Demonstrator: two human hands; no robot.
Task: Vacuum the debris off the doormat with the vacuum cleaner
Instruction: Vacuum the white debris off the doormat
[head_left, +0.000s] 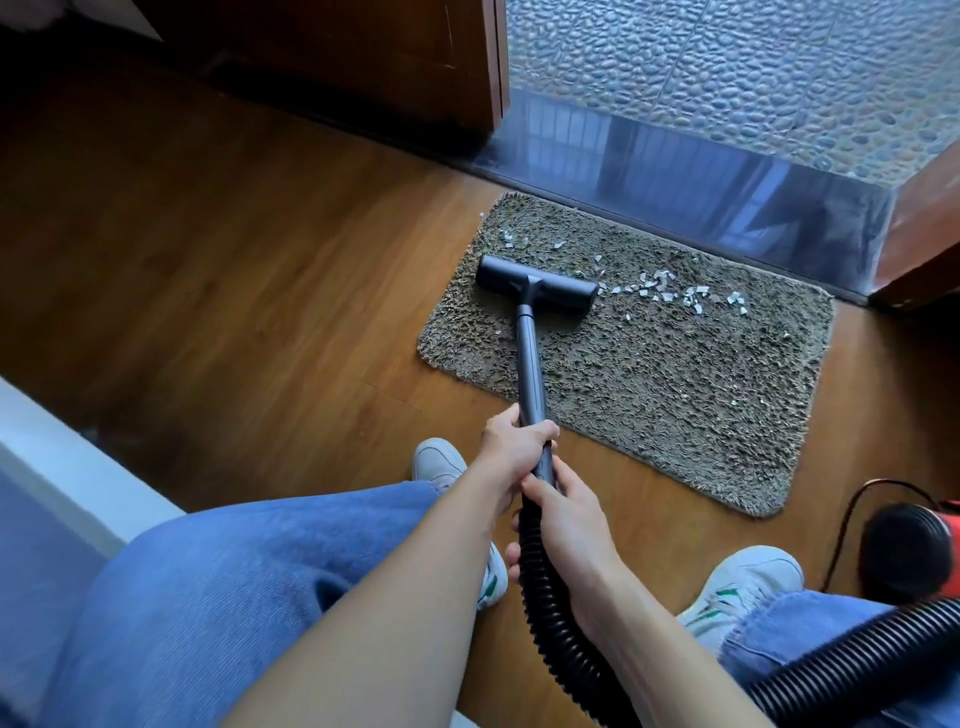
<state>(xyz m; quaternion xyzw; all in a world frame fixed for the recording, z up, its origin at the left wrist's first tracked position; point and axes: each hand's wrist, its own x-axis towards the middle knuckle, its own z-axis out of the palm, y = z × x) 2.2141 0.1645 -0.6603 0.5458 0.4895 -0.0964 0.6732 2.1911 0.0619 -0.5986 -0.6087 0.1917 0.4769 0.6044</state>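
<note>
I see the wooden floor (234, 312) filling most of the view, with a pebble-patterned floor (727, 67) beyond a dark glossy threshold (675, 176) at the far side. The shaggy grey-brown doormat (649, 405) lies on the wood, its far edge just beside the threshold. Legs in blue jeans (234, 597) frame the bottom of my view.

A black ribbed hose (545, 597) curves from the lower right up to the middle. The vacuum cleaner (914, 556), orange and black, sits on the floor at the right edge, near the mat's near right corner, with a thin cord (852, 519) looping beside it. The hose joins a grey wand (529, 364) that slants up to the floor head (535, 283), which rests flat on the far left part of the mat.

Of the hands, the left hand (511, 441) is wrapped round the lower wand, and the right hand (566, 514) just behind it curls round the place where wand and hose meet. Two pale shoes (748, 582) stand on the wood.

The debris (670, 291), small pale scraps, lies in a band across the far half of the mat, mostly to the right of the head. A few bits lie beyond the head near the far left corner.
</note>
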